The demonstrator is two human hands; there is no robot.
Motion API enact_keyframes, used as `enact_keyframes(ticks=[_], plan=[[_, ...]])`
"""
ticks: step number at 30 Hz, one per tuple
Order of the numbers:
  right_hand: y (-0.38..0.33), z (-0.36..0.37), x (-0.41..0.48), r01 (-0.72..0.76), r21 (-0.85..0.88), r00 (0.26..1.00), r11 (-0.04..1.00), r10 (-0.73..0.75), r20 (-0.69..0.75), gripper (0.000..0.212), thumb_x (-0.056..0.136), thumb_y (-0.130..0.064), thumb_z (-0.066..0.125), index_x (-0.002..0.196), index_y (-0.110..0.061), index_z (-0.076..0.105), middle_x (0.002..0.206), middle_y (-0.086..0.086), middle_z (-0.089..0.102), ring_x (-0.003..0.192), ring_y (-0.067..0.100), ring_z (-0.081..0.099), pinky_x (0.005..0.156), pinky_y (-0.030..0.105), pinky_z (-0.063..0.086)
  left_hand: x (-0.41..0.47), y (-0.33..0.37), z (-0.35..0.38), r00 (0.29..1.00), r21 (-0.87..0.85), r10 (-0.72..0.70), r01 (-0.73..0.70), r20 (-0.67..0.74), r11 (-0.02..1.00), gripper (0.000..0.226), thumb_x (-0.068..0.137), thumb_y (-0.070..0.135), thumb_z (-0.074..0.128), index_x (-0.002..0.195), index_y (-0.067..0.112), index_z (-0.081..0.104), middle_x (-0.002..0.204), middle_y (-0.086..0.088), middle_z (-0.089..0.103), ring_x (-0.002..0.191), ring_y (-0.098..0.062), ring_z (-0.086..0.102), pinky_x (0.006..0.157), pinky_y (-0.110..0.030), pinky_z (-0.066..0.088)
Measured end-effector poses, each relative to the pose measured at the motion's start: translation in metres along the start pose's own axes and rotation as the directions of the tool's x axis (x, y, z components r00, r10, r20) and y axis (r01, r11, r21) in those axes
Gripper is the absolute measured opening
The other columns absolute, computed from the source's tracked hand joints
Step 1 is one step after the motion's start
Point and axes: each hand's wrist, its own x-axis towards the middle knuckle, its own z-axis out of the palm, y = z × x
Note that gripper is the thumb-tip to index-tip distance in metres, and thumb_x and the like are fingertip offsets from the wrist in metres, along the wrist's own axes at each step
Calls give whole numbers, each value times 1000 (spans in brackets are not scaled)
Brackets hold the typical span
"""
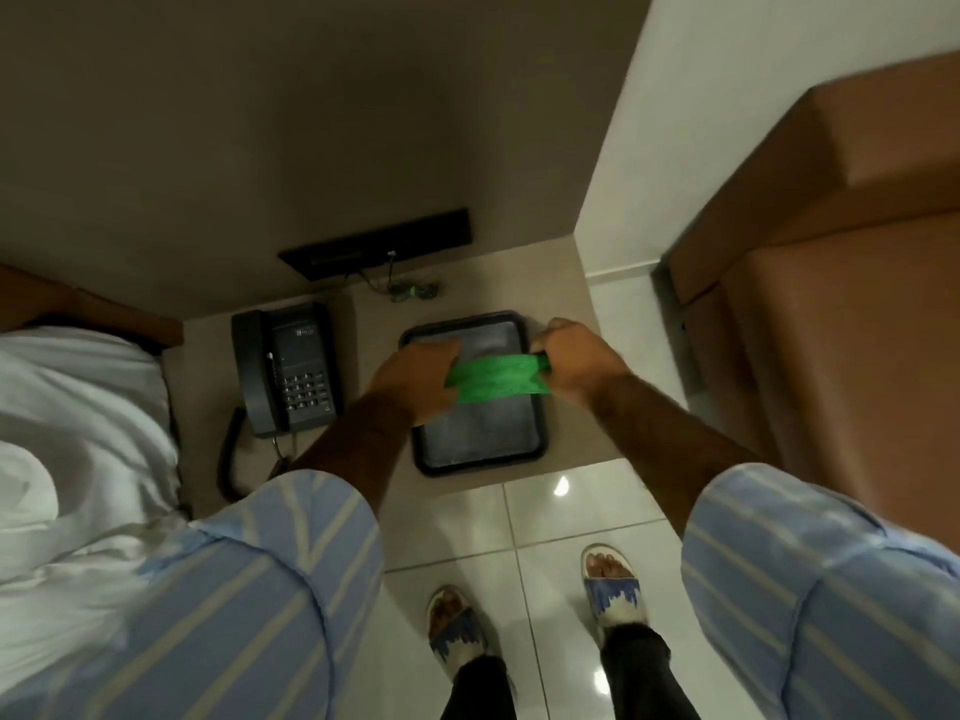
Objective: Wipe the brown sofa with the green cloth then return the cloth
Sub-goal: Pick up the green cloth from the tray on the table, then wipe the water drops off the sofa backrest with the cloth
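The green cloth point(493, 379) is stretched flat between both hands, just above a black tray point(470, 462) on a low beige table. My left hand point(415, 379) grips the cloth's left end. My right hand point(576, 358) pinches its right end. The brown sofa point(841, 314) stands at the right, apart from both hands, with its padded arm and seat in view.
A black desk telephone point(288, 366) with a coiled cord lies left of the tray. A black wall panel point(376, 241) with cables sits behind the table. White bedding point(78, 433) fills the left side. My sandalled feet stand on glossy white floor tiles point(545, 517).
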Motion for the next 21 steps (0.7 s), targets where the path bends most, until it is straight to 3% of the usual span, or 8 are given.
enact_keyframes(ticks=[4,10,15,18,21], plan=[[25,-75,-48,-25,1,995,1000,25,-97,35,86,-9,65,120,-10,73,120,14,61,108,32,64,99,37,54,-8,66,-69,994,-29,74,-77,-74,997,41,84,17,67,121,10,52,110,-20,66,100,-39,64,79,-41,51],[85,-166,-141,-96,123,947,988,129,-294,33,81,-13,70,114,-9,75,113,17,70,106,35,66,91,37,53,-7,182,-142,950,-81,279,-292,-143,953,30,79,10,59,108,8,66,101,-20,71,94,-32,66,83,-44,55],[160,-211,-228,-194,198,884,961,258,-389,30,81,-16,72,111,-11,73,108,11,68,103,30,64,84,32,49,-6,297,-159,884,-58,421,-440,-205,896,24,74,9,65,96,15,72,88,-9,75,81,-24,66,75,-36,56],[212,-227,-279,-257,209,844,944,324,-427,23,86,-17,70,108,-13,69,99,1,53,95,22,54,80,29,41,-7,374,-153,830,23,508,-517,-231,856,17,77,9,67,92,17,69,85,-7,73,80,-27,67,71,-34,54],[265,-241,-329,-309,241,811,920,387,-439,19,87,-17,69,106,-13,67,101,2,55,102,24,59,87,36,51,-7,455,-139,780,44,578,-586,-239,809,18,79,6,64,93,15,67,87,-7,72,80,-26,65,71,-37,56]])
